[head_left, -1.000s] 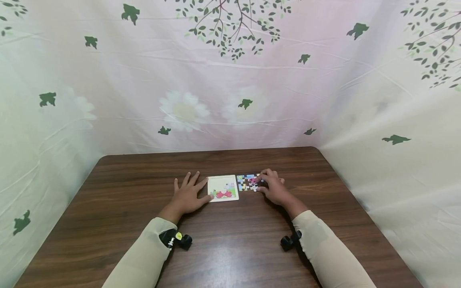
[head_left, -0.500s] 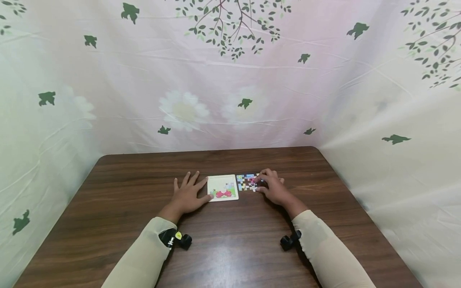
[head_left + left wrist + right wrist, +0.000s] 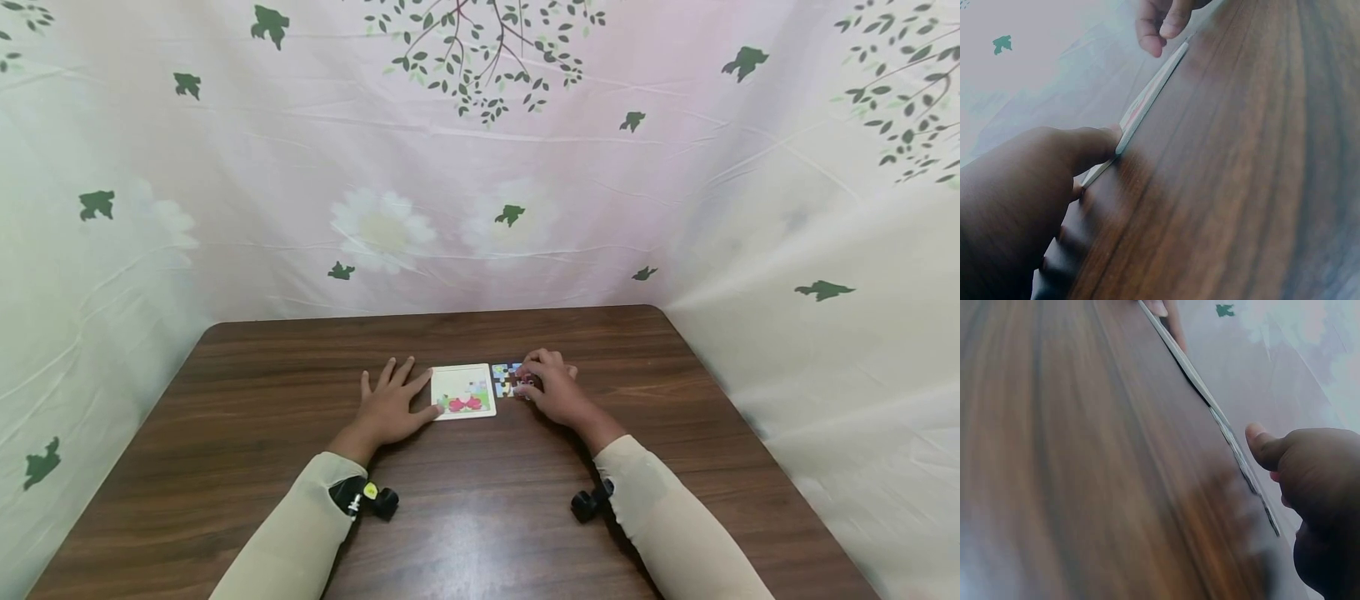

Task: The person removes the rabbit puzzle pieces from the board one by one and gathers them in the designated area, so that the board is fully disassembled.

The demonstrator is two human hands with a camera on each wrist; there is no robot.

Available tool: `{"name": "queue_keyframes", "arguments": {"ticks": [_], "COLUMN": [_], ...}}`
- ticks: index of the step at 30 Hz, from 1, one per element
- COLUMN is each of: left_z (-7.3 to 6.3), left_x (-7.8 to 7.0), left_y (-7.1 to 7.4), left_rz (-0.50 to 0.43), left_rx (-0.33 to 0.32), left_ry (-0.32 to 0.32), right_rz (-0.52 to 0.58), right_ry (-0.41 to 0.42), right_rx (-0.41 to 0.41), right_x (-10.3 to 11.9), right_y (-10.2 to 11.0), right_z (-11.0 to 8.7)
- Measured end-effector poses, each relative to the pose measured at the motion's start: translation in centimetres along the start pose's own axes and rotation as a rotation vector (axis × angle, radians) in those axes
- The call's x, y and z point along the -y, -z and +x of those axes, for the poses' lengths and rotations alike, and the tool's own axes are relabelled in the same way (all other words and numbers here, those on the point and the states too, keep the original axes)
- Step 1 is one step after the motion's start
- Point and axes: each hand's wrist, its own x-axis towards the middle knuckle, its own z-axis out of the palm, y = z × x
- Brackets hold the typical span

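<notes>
My left hand (image 3: 386, 414) lies with spread, straight fingers on the table, its thumb resting on the lower left edge of a pale puzzle board (image 3: 453, 382). The board shows a picture in red and green at its lower part. Several jigsaw pieces (image 3: 501, 382) sit against the board's right side. Over those pieces hovers my right hand (image 3: 558, 389), fingers bent and thumb apart from them; it hides some of the pieces. From the right wrist view, the right thumb (image 3: 1260, 442) is above the row of pieces. Whether a piece is between the right fingertips cannot be made out.
The dark wooden table (image 3: 465, 517) has its back edge close to a pale fabric curtain (image 3: 450, 283) printed with leaves and birds. Black wrist cameras are strapped over both sleeves.
My right hand has shifted a little to the left, over the pieces and closer to the board. The left hand and the board have hardly moved.
</notes>
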Motion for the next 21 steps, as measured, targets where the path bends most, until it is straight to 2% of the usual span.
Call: {"name": "queue_keyframes", "arguments": {"ticks": [21], "left_z": [0.0], "left_x": [0.2], "left_y": [-0.3], "left_rz": [-0.009], "left_rx": [0.007], "left_ry": [-0.002], "right_rz": [0.012], "right_ry": [0.054], "right_rx": [0.057], "right_x": [3.4], "right_y": [-3.1], "right_z": [2.2]}}
